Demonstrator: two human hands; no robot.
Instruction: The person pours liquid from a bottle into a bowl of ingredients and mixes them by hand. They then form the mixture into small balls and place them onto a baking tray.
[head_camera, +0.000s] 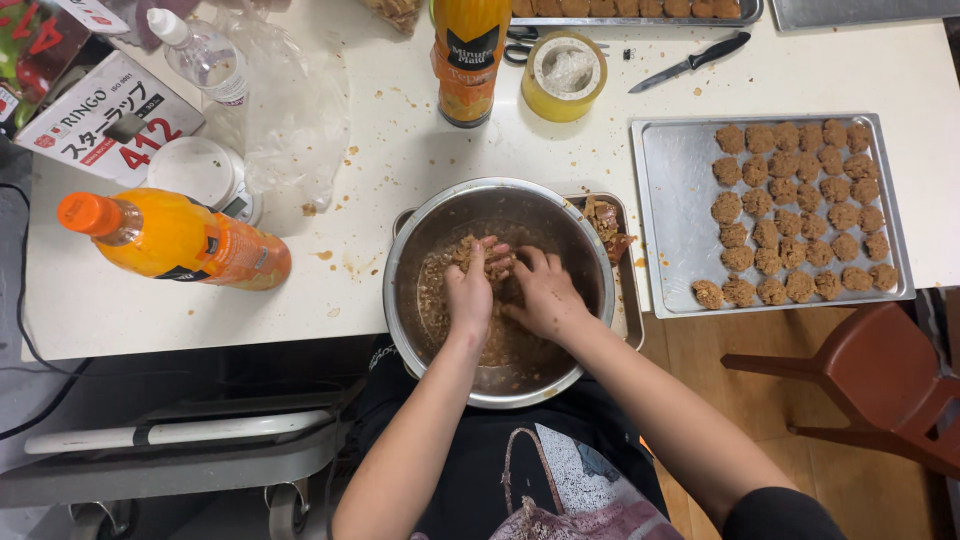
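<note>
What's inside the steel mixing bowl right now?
The steel mixing bowl holds brown crumbly mixture, smeared up its wall. The left hand and right hand press into it, covering the middle; the bowl's bottom beneath them cannot be seen.

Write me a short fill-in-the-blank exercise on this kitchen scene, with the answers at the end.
1. Both hands, left hand and right hand, work a brown mixture inside a round metal ____.
2. The shaped brown balls lie in rows on a flat metal ____.
3. The bottle lying on its side holds a drink coloured ____.
4. The black-handled knife lies on the white ____.

Answers: bowl; tray; orange; table
</note>
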